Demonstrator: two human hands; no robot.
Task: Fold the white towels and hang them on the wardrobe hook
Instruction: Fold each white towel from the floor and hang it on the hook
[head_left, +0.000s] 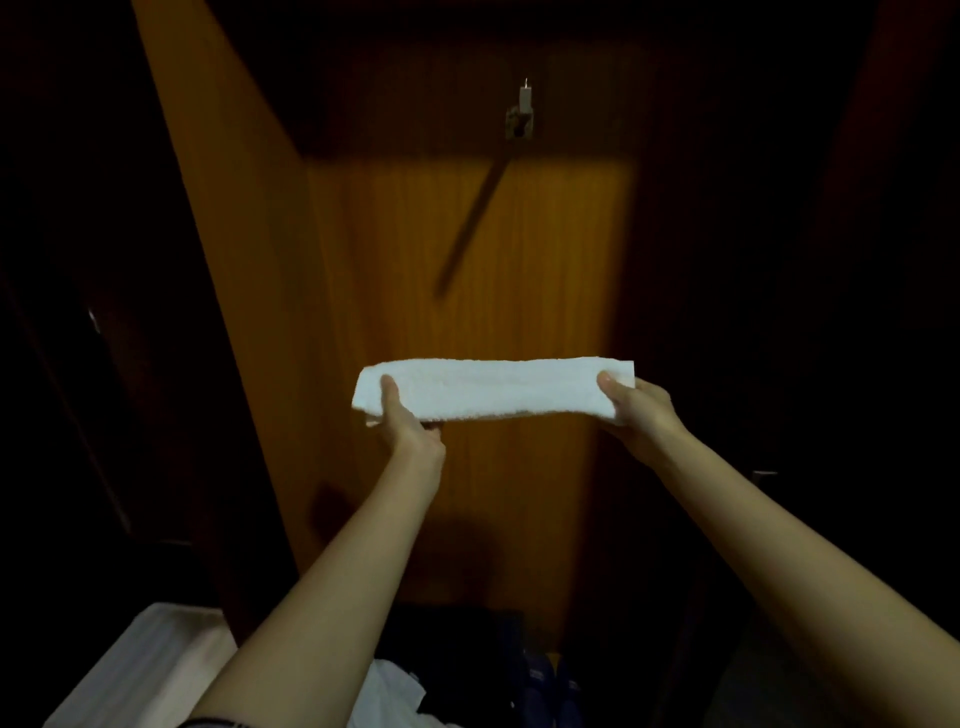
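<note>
A white towel (493, 387), folded into a long narrow strip, is held level in the air in front of the wooden wardrobe panel (467, 234). My left hand (408, 421) grips its left end, thumb on top and fingers hidden underneath. My right hand (631, 410) grips the right end the same way. A small metal hook (522, 114) sits on the panel high above the towel, with nothing hanging on it. More white cloth (395, 691) lies low between my forearms.
A white surface (145, 670) shows at the bottom left. Dark shoes (545, 686) stand on the floor below the panel. Dark wardrobe doors flank the lit panel on both sides, with a small handle (93, 319) at left.
</note>
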